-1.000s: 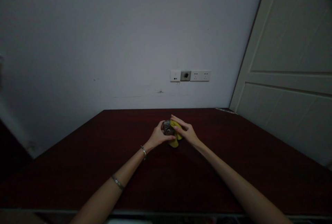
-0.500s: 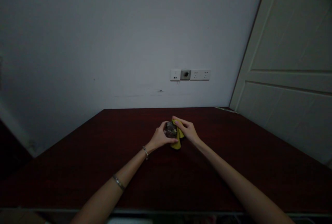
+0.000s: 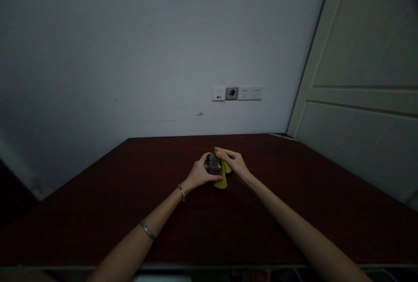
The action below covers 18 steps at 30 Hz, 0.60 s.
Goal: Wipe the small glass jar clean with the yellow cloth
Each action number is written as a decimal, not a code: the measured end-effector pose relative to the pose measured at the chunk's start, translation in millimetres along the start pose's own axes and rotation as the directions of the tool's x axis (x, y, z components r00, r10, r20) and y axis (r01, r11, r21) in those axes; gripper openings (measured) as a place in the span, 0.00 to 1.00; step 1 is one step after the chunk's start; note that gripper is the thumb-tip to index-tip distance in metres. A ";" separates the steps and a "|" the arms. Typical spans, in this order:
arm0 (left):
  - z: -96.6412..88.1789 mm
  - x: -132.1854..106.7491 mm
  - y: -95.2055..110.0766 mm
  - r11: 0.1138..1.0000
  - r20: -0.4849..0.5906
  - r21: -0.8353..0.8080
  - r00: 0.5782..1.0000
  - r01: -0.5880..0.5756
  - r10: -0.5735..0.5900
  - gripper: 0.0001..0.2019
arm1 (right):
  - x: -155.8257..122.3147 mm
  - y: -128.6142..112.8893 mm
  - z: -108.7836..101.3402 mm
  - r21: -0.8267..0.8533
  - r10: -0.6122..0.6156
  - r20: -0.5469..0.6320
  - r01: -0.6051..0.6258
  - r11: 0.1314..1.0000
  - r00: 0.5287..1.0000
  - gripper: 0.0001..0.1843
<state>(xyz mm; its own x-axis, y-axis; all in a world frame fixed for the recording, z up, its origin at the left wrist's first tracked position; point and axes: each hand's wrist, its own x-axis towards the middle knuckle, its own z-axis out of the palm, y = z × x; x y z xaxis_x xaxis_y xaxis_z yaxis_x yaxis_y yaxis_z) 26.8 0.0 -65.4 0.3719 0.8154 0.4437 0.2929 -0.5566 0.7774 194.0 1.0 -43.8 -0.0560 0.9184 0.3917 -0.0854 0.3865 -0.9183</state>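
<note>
My left hand point(image 3: 200, 173) is wrapped round a small clear glass point(image 3: 213, 164) that stands near the middle of the dark red table point(image 3: 98, 203). My right hand point(image 3: 235, 164) grips a yellow cloth point(image 3: 223, 178) and presses it against the right side of the glass. The cloth's lower end hangs down to the tabletop. Two bracelets sit on my left wrist and forearm. The light is dim, so the glass shows little detail.
A pale wall stands behind the table, with a row of white sockets point(image 3: 237, 93) above the far edge. A light panelled door point(image 3: 365, 99) fills the right side. The table's front edge runs along the bottom of the view.
My right hand's fingers have shifted slightly on the cloth, sliding it round the glass. The left hand has stayed on the glass. The view has drifted a little.
</note>
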 end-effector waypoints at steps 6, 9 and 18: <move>0.1 3.4 -5.1 0.998 -0.077 0.045 0.997 0.035 -0.031 0.40 | -3.2 1.2 2.9 0.016 -0.062 0.006 0.062 0.998 0.998 0.20; 0.5 5.9 -9.3 0.997 -0.120 0.019 0.990 0.073 -0.071 0.38 | -6.9 -1.5 3.0 -0.026 -0.157 0.077 0.160 0.987 0.984 0.16; 2.0 3.5 -6.3 0.985 -0.008 -0.172 1.000 0.021 -0.023 0.40 | -0.8 -3.6 -1.1 -0.016 -0.007 0.005 0.007 1.000 1.000 0.24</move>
<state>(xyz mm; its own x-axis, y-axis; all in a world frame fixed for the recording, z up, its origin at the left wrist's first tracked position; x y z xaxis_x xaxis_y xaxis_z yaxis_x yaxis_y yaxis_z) 28.0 6.0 -69.6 0.3578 0.8293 0.4293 0.1445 -0.5034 0.8519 195.5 -1.1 -40.9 -0.0608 0.9150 0.3988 -0.0697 0.3947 -0.9162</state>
